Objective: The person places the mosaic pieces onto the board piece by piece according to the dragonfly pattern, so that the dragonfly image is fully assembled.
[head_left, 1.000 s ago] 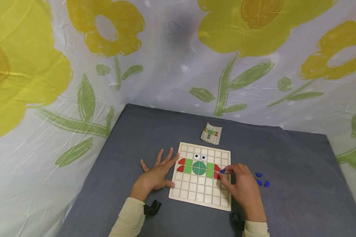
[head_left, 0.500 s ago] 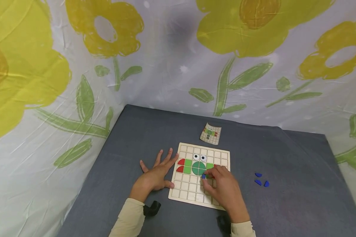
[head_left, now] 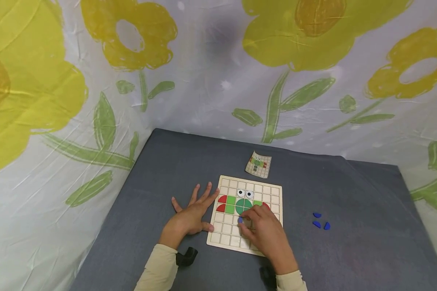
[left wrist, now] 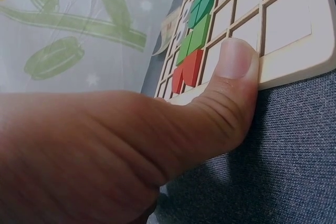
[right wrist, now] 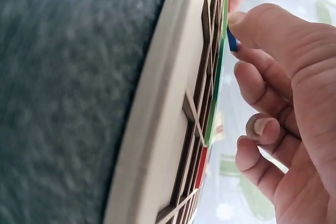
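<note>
A wooden grid board (head_left: 225, 238) lies on the dark table, carrying red quarter-circle tiles (head_left: 221, 207), light green square tiles (head_left: 230, 204), a dark green circle of quarter tiles (head_left: 240, 203) and two eye discs (head_left: 241, 193). My right hand (head_left: 267, 234) pinches a small blue tile (head_left: 240, 220) between thumb and fingertips, over the cells just below the green circle. In the right wrist view the blue tile (right wrist: 232, 40) is tilted at the fingertips. My left hand (head_left: 191, 216) spreads its fingers at the board's left edge, with the thumb (left wrist: 236, 61) resting on the rim.
Several more blue tiles (head_left: 317, 223) lie on the table right of the board. Behind the board is a curled pattern card (head_left: 258, 165) printed with a similar figure on a grid. A flower-printed curtain (head_left: 211, 89) surrounds the table's far and side edges.
My right hand has carried the blue tile leftward across the board, from its right edge to below the green circle. The left hand has stayed in place.
</note>
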